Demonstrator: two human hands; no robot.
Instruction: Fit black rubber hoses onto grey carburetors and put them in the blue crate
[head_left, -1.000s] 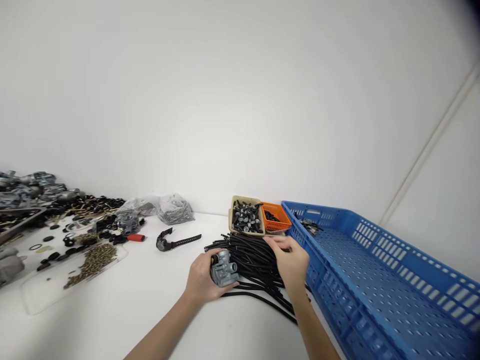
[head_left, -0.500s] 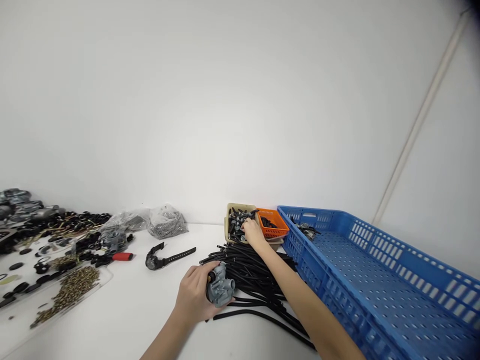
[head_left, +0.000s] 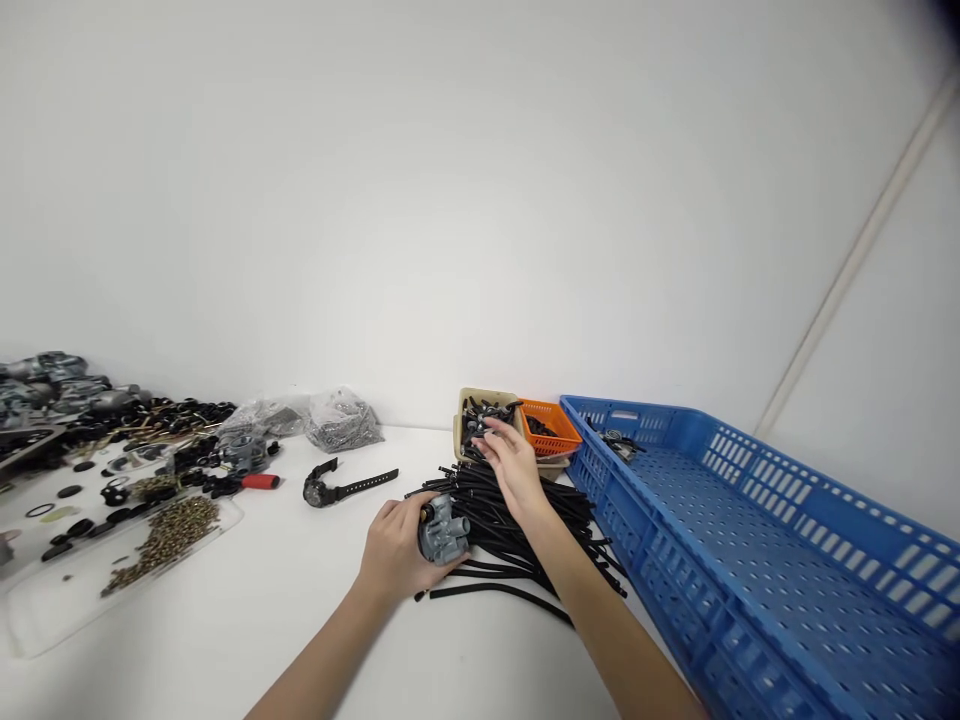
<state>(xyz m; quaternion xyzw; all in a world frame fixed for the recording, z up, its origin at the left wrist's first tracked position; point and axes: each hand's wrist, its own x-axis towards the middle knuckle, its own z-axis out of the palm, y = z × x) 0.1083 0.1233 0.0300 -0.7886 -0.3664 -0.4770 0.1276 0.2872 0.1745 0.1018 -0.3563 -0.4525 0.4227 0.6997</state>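
My left hand [head_left: 397,545] is wrapped around a grey metal carburetor [head_left: 444,530] with a brass and black fitting on its near side. It holds the carburetor just above the white table, left of a pile of black rubber hoses [head_left: 495,510]. My right hand [head_left: 511,462] hovers at the front of a beige basket [head_left: 459,440] full of small black and metal parts [head_left: 480,415]. Its fingers are stretched and apart, and I make out nothing between them. The hose pile lies partly under my right forearm.
An orange basket [head_left: 551,428] adjoins the beige one. A large blue crate [head_left: 675,540] fills the right side, with a few parts in its far corner. Leftward lie a black watch [head_left: 319,490], a red-handled tool [head_left: 260,481], brass pieces [head_left: 176,530] and plastic bags [head_left: 341,420].
My right hand has drawn back a little from the parts in the beige basket, and its fingers have spread. My left hand still grips the carburetor. The view has shifted slightly.
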